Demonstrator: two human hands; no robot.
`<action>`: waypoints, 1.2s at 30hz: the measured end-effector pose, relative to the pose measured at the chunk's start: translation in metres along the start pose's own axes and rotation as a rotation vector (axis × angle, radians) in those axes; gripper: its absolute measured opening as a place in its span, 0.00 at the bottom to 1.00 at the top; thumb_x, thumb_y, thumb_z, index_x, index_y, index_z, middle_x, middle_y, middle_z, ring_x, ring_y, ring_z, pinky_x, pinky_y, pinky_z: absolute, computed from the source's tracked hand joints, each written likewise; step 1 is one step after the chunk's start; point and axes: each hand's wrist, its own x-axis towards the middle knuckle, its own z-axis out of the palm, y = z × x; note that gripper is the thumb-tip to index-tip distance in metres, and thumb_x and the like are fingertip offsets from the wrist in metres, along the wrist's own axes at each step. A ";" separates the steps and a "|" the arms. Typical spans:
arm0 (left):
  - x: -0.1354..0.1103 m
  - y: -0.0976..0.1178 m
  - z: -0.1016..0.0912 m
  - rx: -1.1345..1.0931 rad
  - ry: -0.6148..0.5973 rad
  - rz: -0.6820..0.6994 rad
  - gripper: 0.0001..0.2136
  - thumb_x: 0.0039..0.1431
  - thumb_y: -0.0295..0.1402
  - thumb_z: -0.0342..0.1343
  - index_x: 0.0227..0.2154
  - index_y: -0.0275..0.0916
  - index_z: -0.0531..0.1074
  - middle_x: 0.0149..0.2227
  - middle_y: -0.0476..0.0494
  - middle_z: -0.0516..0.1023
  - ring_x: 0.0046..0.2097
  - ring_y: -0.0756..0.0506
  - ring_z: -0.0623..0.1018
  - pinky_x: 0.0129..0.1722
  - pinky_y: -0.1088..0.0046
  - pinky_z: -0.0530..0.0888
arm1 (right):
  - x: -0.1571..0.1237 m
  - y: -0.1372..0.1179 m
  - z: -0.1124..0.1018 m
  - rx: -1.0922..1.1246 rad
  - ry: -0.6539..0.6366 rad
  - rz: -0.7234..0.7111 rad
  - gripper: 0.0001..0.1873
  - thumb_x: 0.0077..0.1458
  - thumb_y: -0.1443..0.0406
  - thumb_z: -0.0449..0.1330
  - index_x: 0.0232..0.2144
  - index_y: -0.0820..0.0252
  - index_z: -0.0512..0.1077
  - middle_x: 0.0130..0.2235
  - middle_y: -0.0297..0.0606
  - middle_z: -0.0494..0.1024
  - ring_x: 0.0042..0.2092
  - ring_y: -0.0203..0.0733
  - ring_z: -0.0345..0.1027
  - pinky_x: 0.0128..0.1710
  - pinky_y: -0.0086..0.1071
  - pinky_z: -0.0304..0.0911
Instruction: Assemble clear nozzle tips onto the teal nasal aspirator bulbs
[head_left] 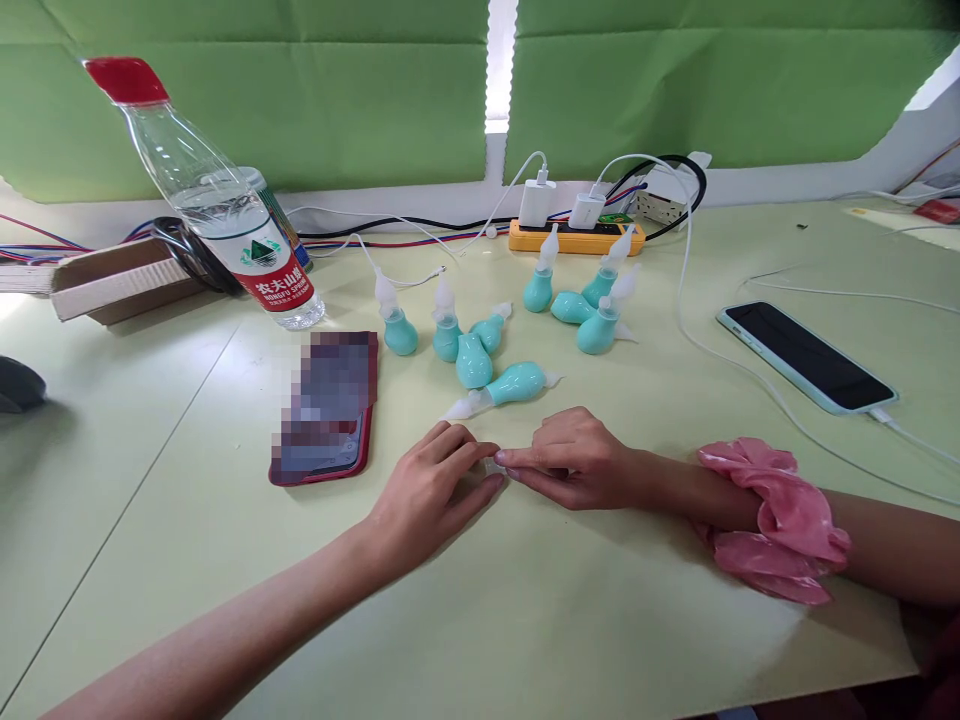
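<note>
My left hand (444, 478) and my right hand (574, 458) meet low over the table, fingertips pinched together. Between them is a small clear piece (493, 466), mostly hidden by the fingers, so its kind does not show. Just beyond the hands lies a turquoise bulb with translucent tips (517, 384), on its side. Further back several more turquoise squeeze bulbs with whitish nozzles stand or lie in two groups, one by an upright bulb (400, 333), the other by a bulb (598, 329) to the right. A pink scrunchie (780, 520) circles my right wrist.
Left of the bulbs lies a phone in a red case (322, 410), and a water bottle (262, 260) with a red cap stands behind it. An orange power strip (576, 238) with chargers is at the back. At right, a phone (810, 358) is plugged into a white cable (739, 370).
</note>
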 end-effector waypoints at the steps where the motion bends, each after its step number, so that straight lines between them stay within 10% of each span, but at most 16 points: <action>1: 0.000 0.000 0.000 0.000 0.001 0.000 0.07 0.55 0.31 0.49 0.35 0.36 0.69 0.30 0.43 0.70 0.34 0.48 0.68 0.34 0.70 0.69 | 0.000 0.000 0.000 0.002 0.000 -0.005 0.07 0.51 0.68 0.55 0.33 0.62 0.72 0.15 0.28 0.68 0.17 0.27 0.56 0.19 0.24 0.51; 36: -0.001 0.004 0.002 -0.159 0.194 0.067 0.06 0.50 0.23 0.53 0.32 0.35 0.67 0.32 0.43 0.73 0.34 0.50 0.74 0.34 0.75 0.73 | 0.001 -0.003 0.000 -0.034 0.014 0.070 0.09 0.48 0.64 0.58 0.31 0.66 0.72 0.13 0.25 0.61 0.17 0.28 0.53 0.19 0.25 0.49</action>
